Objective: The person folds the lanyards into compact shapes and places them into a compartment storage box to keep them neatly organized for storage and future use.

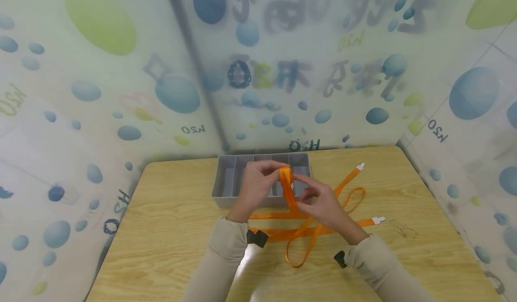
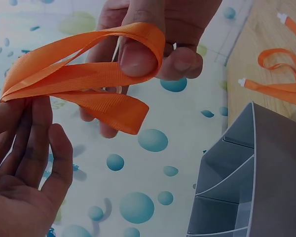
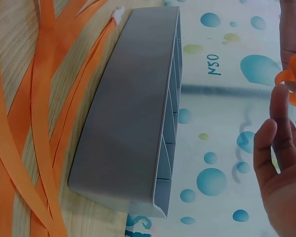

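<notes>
Both hands hold a folded orange lanyard [image 2: 69,76] up in front of the grey box. At one end of the fold, the left hand [image 1: 258,181] pinches the band between thumb and fingers. On the other side, the right hand [image 1: 323,203] has its thumb inside a loop of the band, its fingers behind. In the left wrist view the right thumb [image 2: 138,58] presses on the band, and a short fold hangs below it. More orange lanyards [image 1: 282,234] lie on the table under the hands, with white clips [image 1: 378,220] at their ends.
The grey box [image 1: 246,201], divided into several compartments, stands at the table's back edge, partly hidden by the left hand. The wooden table [image 1: 173,230] meets a patterned curtain [image 1: 250,127] behind it, with more patterned sheeting at both sides.
</notes>
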`<action>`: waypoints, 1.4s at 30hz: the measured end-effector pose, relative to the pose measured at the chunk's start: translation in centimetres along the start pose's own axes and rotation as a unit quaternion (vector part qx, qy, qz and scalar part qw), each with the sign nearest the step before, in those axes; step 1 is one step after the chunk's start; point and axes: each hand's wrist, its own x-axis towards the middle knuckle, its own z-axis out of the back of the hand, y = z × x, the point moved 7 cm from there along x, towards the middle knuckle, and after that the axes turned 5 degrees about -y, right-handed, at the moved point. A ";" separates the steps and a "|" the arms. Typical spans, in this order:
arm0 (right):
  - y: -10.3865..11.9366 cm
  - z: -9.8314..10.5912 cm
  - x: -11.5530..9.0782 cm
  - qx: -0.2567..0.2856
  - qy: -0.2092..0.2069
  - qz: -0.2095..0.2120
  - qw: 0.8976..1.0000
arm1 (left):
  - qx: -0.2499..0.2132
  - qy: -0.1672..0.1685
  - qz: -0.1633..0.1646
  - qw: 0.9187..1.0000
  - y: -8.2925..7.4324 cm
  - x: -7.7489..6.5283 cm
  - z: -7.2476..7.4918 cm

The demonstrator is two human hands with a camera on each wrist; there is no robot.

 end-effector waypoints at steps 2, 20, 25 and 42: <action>0.0 -0.1 0.1 0.013 0.006 -0.001 1.000 | 0.000 0.002 -0.004 1.000 0.0 0.0 0.0; 0.1 -0.9 0.7 0.071 0.012 -0.035 0.997 | -0.015 0.001 -0.004 1.000 -0.1 0.0 0.1; -0.1 -0.8 0.6 0.058 0.009 -0.032 0.998 | -0.009 -0.002 0.000 1.000 -0.1 0.2 0.3; 1.5 -1.4 -0.3 0.110 0.077 0.006 0.991 | 0.025 0.004 0.024 0.999 0.6 0.7 1.0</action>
